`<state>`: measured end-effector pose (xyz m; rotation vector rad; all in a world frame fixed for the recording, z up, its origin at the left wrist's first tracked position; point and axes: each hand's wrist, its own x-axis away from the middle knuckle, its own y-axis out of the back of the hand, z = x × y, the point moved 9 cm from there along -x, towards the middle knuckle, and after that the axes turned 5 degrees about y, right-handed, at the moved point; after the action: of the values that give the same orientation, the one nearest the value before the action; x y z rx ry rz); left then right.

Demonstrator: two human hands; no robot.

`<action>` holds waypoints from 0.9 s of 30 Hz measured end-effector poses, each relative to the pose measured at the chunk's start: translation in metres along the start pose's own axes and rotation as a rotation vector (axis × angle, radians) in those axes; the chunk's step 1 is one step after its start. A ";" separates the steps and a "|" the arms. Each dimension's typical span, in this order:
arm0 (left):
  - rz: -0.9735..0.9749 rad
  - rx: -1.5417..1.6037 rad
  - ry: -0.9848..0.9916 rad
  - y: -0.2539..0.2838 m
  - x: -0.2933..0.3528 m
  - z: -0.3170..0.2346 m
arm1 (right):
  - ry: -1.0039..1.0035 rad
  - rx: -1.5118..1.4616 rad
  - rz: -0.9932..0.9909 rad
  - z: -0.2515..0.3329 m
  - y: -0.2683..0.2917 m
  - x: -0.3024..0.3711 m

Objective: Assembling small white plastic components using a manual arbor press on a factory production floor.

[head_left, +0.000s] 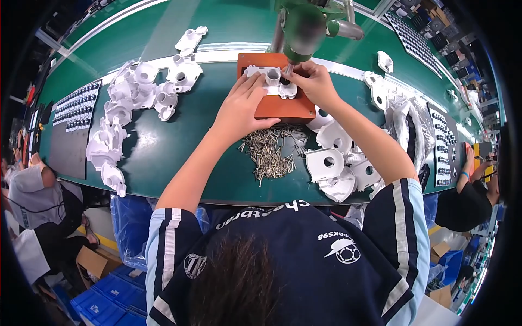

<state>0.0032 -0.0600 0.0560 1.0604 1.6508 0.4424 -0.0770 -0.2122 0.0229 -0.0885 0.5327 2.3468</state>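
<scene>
We are wearing a dark navy short-sleeved shirt [304, 271] with pale-blue panels [418, 239] running down its outer sides. Whitish stripes [401, 217] are banding both sleeves. A white-lined crest [194, 265] is showing left, a ball emblem [346, 251] right, white lettering [296, 206] far. Our left hand [241, 107] and right hand [315, 84] are showing bare.

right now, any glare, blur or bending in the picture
In the head view, a pale glare patch lies on the green table; the press has a smeared, blurred patch; the table's near edge bows, and the corners go black; left hand and right hand look fairly clear.
</scene>
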 end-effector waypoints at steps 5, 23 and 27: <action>0.025 0.020 -0.001 -0.002 -0.001 0.002 | 0.154 0.106 -0.097 0.015 0.004 0.002; 0.014 0.026 0.002 -0.001 -0.001 0.002 | 0.077 0.098 -0.070 0.019 0.003 0.006; 0.021 0.027 0.007 -0.002 0.000 0.003 | 0.009 0.137 0.012 0.017 0.009 0.012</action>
<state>0.0050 -0.0615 0.0535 1.0981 1.6569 0.4391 -0.0904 -0.2033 0.0392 -0.0322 0.6987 2.3157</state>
